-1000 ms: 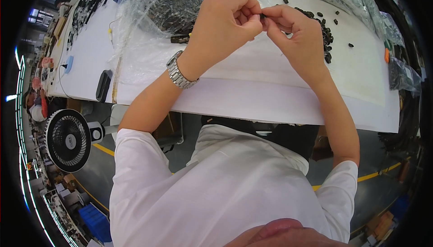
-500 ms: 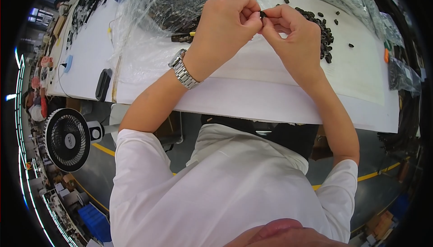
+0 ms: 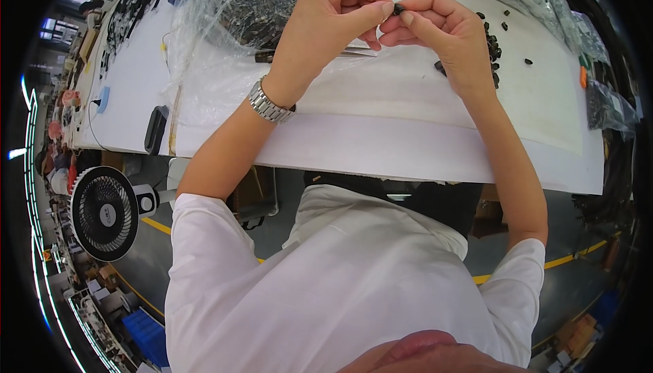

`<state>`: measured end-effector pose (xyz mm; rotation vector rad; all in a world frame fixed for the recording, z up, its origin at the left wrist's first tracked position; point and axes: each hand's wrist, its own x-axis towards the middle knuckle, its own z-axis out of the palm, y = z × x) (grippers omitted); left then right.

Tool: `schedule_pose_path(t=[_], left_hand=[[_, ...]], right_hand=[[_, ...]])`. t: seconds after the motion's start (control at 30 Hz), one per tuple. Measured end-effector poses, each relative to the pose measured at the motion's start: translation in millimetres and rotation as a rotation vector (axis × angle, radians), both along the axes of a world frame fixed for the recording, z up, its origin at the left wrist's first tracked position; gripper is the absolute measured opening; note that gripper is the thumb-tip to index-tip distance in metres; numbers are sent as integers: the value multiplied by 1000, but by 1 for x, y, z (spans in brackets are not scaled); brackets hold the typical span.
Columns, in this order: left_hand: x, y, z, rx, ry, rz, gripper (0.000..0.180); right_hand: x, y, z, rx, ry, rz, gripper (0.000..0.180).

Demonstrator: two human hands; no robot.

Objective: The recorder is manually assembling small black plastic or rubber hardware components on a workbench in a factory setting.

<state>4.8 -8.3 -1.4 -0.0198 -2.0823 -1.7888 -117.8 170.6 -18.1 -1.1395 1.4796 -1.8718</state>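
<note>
Both fists meet fingertip to fingertip, left hand [image 3: 326, 22] and right hand [image 3: 445, 29] pinching one small black part [image 3: 398, 9].

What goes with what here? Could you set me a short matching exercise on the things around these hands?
Things:
1. small black part
2. wristwatch
3. fan
4. clear plastic bag

Places:
a. on the floor, left of the table
b. pinched between the fingertips of both hands
c. on the left wrist
d. on the table, behind the left hand

Pairs: 1-b, 2-c, 3-a, 4-d
</note>
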Motion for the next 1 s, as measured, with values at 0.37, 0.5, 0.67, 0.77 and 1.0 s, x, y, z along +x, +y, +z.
schedule_pose_path(t=[0.37,0.5,0.67,0.77,1.0], left_hand=[[4,12,4,-263,-9,204,20],[3,15,4,-398,119,280,23],[6,23,17,-418,121,253,7],[8,9,21,17,-162,7,9],[0,-2,11,102,-141,-66,16]], right_hand=[[28,-4,8,37,62,-157,18],[31,-5,12,101,145,-233,20],[4,0,3,17,-106,-11,24],[-4,3,3,-8,-183,162,24],[2,2,1,-7,-184,128,24]])
